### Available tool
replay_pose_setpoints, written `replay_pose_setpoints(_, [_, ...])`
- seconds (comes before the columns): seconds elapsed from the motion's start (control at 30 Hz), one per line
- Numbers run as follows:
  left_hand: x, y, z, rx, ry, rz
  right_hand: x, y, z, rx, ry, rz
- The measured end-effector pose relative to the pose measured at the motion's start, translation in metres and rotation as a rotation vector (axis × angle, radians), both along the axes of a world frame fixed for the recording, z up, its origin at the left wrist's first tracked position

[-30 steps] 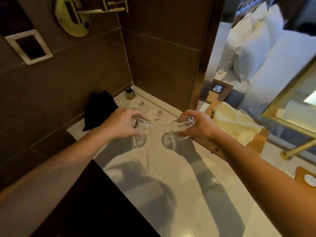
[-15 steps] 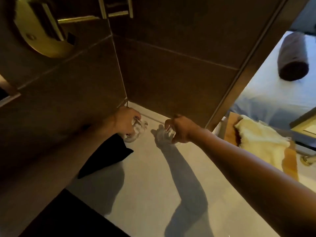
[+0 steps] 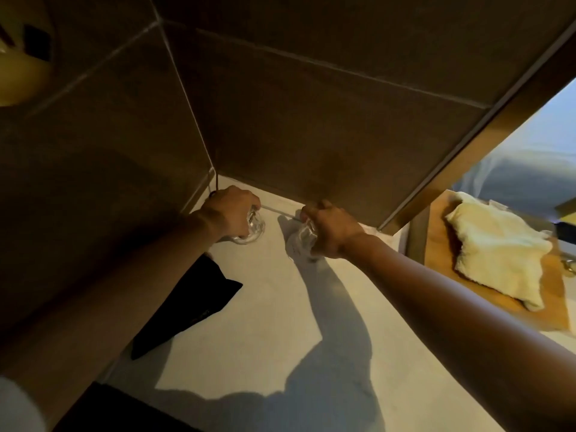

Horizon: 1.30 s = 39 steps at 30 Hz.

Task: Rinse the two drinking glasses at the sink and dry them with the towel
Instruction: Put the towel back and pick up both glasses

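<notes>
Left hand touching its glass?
Touching. Head view shows the left hand wrapped over the left glass, fingers closed around its upper part.

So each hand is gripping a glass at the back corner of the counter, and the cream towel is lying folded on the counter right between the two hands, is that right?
Not quite. The left hand and right hand each grip a glass near the corner, but the cream towel lies off to the right on a wooden surface, beyond the right arm, as the head view shows.

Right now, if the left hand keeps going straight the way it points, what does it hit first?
Probably the brown tiled wall at the corner: the left hand, holding a glass, points toward it across the countertop. The gap is hard to judge.
</notes>
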<state>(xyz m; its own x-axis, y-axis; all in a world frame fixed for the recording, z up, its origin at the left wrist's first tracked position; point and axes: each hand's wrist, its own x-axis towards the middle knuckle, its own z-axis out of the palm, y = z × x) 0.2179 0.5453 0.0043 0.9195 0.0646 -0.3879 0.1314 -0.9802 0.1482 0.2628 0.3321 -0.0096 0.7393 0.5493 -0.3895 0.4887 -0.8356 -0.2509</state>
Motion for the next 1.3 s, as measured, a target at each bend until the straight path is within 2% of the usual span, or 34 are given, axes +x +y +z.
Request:
replay_pose_setpoints(0.23, [0.011, 0.0, -0.013, 0.028, 0.029, -0.054, -0.001, 0.011, -0.016, -0.053, 0.01, -0.022])
replay_pose_setpoints(0.47, [0.016, 0.006, -0.02, 0.04, 0.028, -0.01, -0.007, 0.022, -0.026, -0.064, -0.016, -0.027])
replay_pose_setpoints(1.0, [0.02, 0.006, -0.035, 0.141, 0.035, -0.073, -0.02, 0.021, -0.042, 0.011, -0.047, -0.089])
replay_pose_setpoints(1.3, [-0.001, 0.008, -0.025, 0.08, -0.032, -0.027, -0.022, 0.009, -0.037, 0.054, 0.02, -0.103])
